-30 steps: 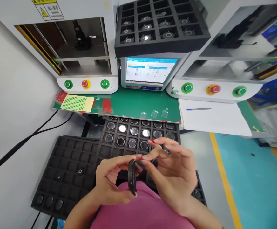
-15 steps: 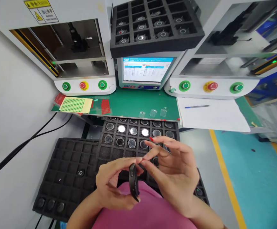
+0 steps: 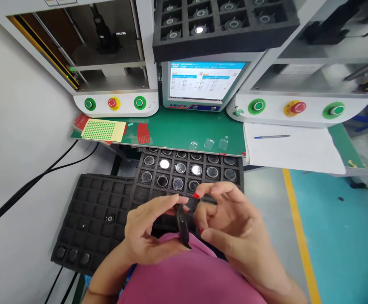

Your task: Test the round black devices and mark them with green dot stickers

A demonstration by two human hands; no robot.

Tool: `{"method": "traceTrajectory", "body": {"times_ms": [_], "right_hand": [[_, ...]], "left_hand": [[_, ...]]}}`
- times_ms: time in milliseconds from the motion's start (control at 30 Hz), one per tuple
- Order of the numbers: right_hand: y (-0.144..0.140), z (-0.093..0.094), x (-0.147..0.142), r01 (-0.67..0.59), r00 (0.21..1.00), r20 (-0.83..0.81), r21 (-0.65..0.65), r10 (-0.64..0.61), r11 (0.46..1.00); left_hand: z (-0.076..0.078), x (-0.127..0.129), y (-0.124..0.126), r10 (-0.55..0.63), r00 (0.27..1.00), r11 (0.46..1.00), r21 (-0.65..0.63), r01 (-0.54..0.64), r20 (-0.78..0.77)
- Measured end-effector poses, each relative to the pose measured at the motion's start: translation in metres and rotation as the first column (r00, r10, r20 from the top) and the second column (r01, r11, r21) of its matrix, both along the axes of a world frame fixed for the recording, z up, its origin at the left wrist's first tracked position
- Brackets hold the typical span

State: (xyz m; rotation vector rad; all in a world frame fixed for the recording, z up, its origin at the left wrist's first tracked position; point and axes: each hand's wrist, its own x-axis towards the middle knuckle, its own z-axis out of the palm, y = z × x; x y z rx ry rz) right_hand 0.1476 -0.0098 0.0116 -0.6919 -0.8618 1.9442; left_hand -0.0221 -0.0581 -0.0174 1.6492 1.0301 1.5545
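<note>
My left hand (image 3: 147,230) grips a round black watch case (image 3: 182,223) on edge, thumb below and fingers above. Its flat faces are mostly turned out of sight. To the right of it, my right hand (image 3: 231,228) is apart from the watch case. Thumb and a bent finger close on a small red sticker (image 3: 201,231). Another red sticker (image 3: 196,195) clings to the tip of an outstretched finger. Beyond the hands, a black foam tray (image 3: 142,192) holds rows of round watch cases, partly covered by my right hand.
At left lies a second foam tray (image 3: 98,200) with a few watch cases. The green bench (image 3: 171,126) bears red sticker sheets (image 3: 143,133), a green-dotted sheet (image 3: 100,130), clear film pieces (image 3: 209,144), papers and a pen (image 3: 271,137). Two machines flank a monitor (image 3: 206,82) under another foam tray (image 3: 225,44).
My right hand has drawn back from the watch case, where its pinch was close to my left fingertips. The watch case stays in my left hand. The camera view has shifted slightly.
</note>
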Motion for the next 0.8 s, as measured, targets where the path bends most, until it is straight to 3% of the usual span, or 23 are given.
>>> {"method": "traceTrajectory", "body": {"times_ms": [133, 333, 800], "right_hand": [[-0.0016, -0.004, -0.0018, -0.092, 0.991, -0.104, -0.09, 0.083, 0.992], [0.0001, 0.0005, -0.0036, -0.132, 0.986, -0.121, -0.164, 0.112, 0.978], [0.0, 0.0021, -0.0023, -0.178, 0.977, -0.15, -0.201, 0.15, 0.963]], "left_hand": [[0.0007, -0.0028, 0.0014, -0.036, 0.997, 0.999, -0.008, 0.035, -0.069], [0.0016, -0.003, 0.0043, -0.047, 0.993, 0.999, 0.017, 0.049, -0.111], [0.0042, -0.0021, 0.0074, -0.057, 0.99, 0.996, 0.057, 0.065, -0.13]]}}
